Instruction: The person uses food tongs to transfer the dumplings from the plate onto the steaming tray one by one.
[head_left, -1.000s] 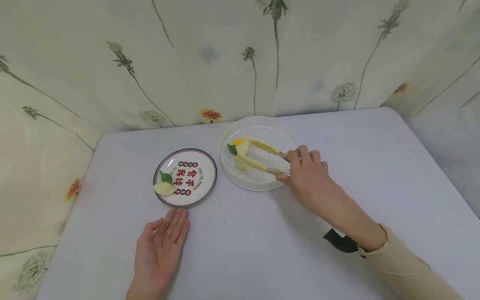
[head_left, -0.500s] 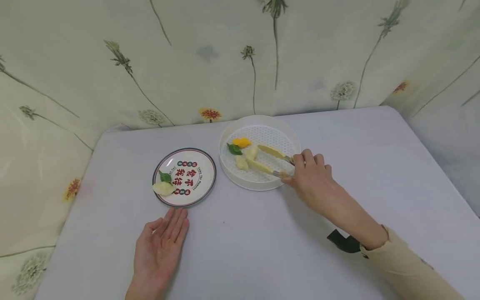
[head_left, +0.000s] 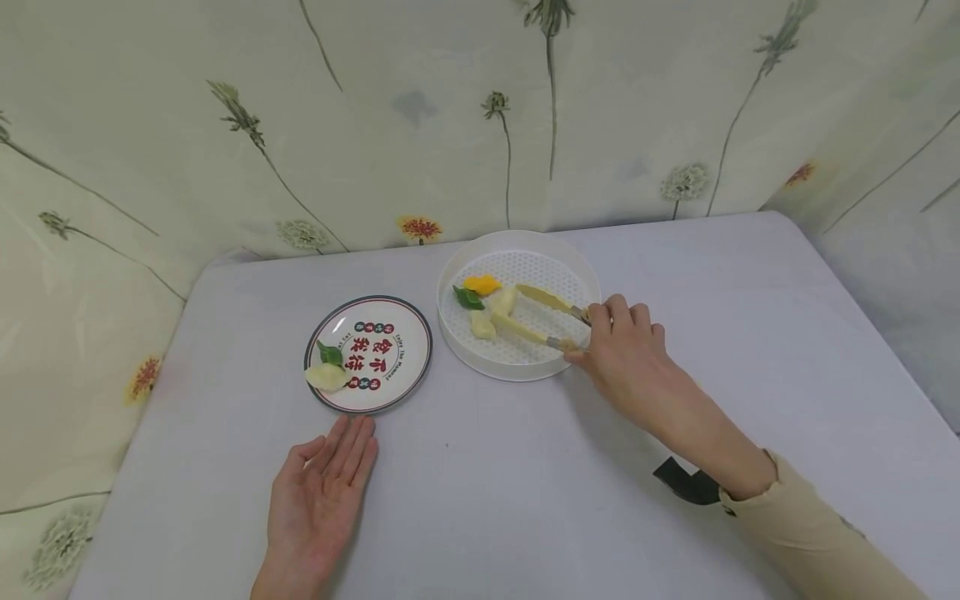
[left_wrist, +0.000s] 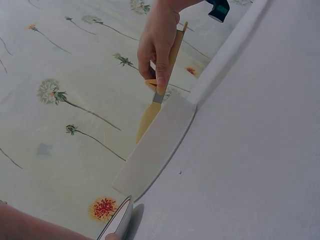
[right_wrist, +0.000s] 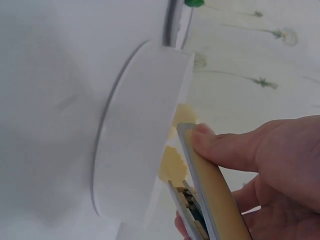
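My right hand (head_left: 626, 358) grips a pair of yellow tongs (head_left: 546, 300) reaching into a round white steamer basket (head_left: 465, 354). The tongs' tips stand apart, right by a pale dumpling-shaped piece (head_left: 503, 300). Another pale piece (head_left: 483, 325), a green piece (head_left: 468, 297) and a yellow piece (head_left: 483, 285) lie at the basket's left side. In the right wrist view the basket's wall partly hides the tongs (right_wrist: 212, 185). My left hand (head_left: 322, 492) lies palm up with straight fingers, fingertips at the near rim of a white plate (head_left: 414, 342).
On the plate's left side are a pale dumpling-shaped piece (head_left: 327, 377) and a green piece (head_left: 330, 353). A flowered cloth (head_left: 615, 108) rises behind the white-covered table (head_left: 487, 500). A dark device (head_left: 686, 482) shows below my right wrist.
The tongs have shifted right within the basket, and the pale piece at their tips has moved right too. This uncovers the other pale piece and the yellow one. My left hand stays put.
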